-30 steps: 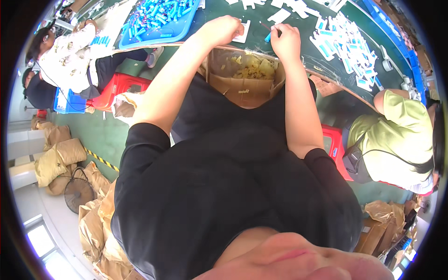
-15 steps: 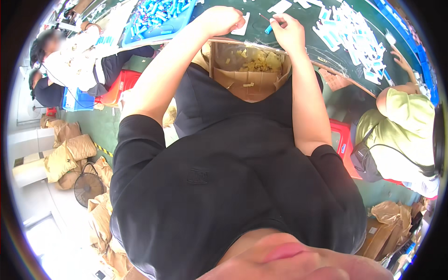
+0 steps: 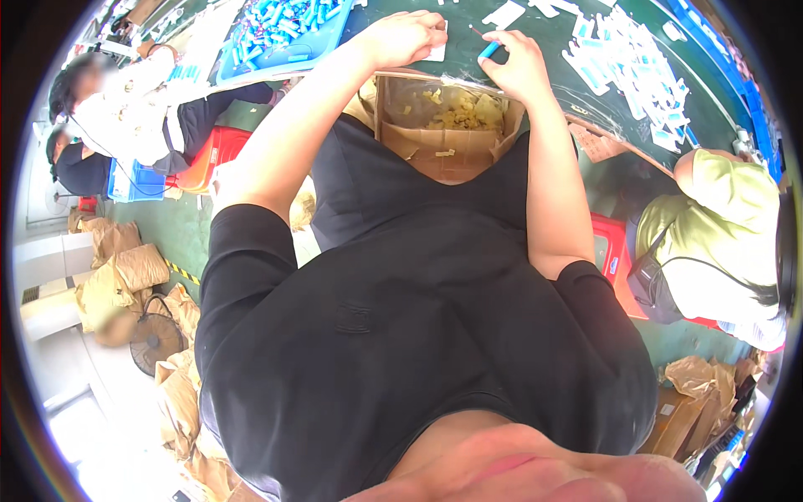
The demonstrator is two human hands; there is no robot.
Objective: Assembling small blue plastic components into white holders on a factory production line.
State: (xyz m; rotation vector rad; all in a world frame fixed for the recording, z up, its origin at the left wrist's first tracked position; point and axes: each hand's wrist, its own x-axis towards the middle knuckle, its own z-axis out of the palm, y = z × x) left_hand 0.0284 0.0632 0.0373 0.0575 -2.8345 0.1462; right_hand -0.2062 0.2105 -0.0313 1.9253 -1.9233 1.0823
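At the bench's near edge, my right hand (image 3: pixel 520 69) pinches a small blue cylinder (image 3: pixel 489 50) between thumb and fingers. A thin reddish wire sticks out from the cylinder's far end. To its left, my left hand (image 3: pixel 408 38) is closed, fingers curled over a flat white plastic piece (image 3: pixel 437 52). Part of that piece is hidden beneath the fingers. Beyond my left forearm, a blue tray (image 3: pixel 322 65) holds a heap of similar blue cylinders (image 3: pixel 280 21). On the right lies a pile of white pieces (image 3: pixel 636 75), some with blue parts on them.
An open cardboard box (image 3: pixel 435 151) with yellow scraps sits below the bench edge, before my lap. A co-worker in a light green top (image 3: pixel 719 217) sits at the right. Other people (image 3: pixel 125 117) work at the left. Brown sacks (image 3: pixel 142 266) and a black fan (image 3: pixel 157 341) stand behind them.
My right hand has turned slightly, showing more of the blue cylinder. My left hand has shifted a little right, over the white piece. The right co-worker's hand has left the bench.
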